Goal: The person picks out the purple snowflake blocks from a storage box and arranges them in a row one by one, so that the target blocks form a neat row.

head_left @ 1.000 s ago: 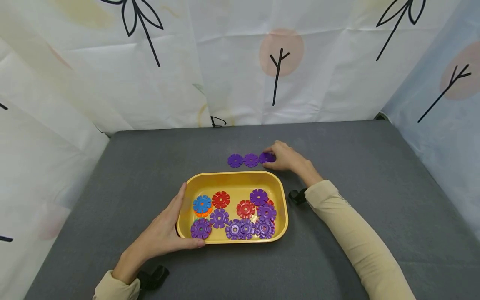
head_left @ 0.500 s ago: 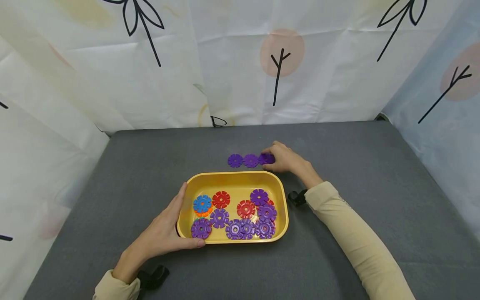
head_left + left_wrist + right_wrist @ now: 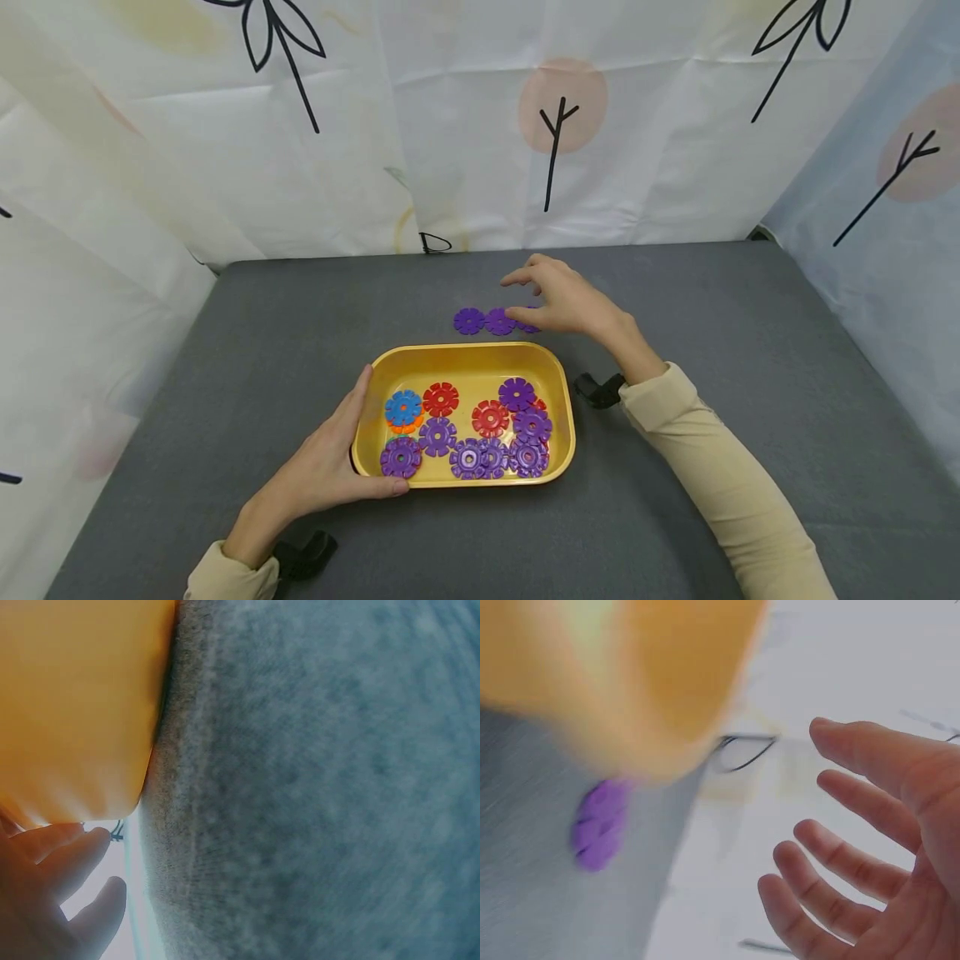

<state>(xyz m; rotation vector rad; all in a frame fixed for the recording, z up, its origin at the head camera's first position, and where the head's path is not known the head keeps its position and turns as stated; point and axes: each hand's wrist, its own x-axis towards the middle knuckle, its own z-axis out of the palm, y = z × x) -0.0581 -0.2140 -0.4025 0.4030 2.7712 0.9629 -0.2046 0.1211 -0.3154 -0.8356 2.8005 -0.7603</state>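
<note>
My left hand [image 3: 322, 462] holds the left end of a yellow plastic tray [image 3: 465, 347], thumb along the front rim and fingers against the side. Several flower-shaped plastic discs lie in the tray: purple ones [image 3: 438, 437], red ones [image 3: 441, 399] and a blue one [image 3: 403, 407] over an orange one. Behind the tray, three purple discs lie in a row on the table, the left one [image 3: 469, 321] fully visible and the right one [image 3: 529, 327] partly hidden. Over that row hovers my right hand [image 3: 566, 300], fingers spread and holding nothing; the right wrist view shows its palm [image 3: 922, 900] bare.
A grey cloth-covered table [image 3: 337, 300] spreads around the tray. White printed cloth [image 3: 465, 125] hangs behind it and at both sides. Black wrist camera mounts [image 3: 306, 557] sit at both wrists, the right one close to the tray's right end.
My right hand has let go of the right-hand purple disc and lifted up and slightly left, its fingers spreading. The left hand and tray have not moved.
</note>
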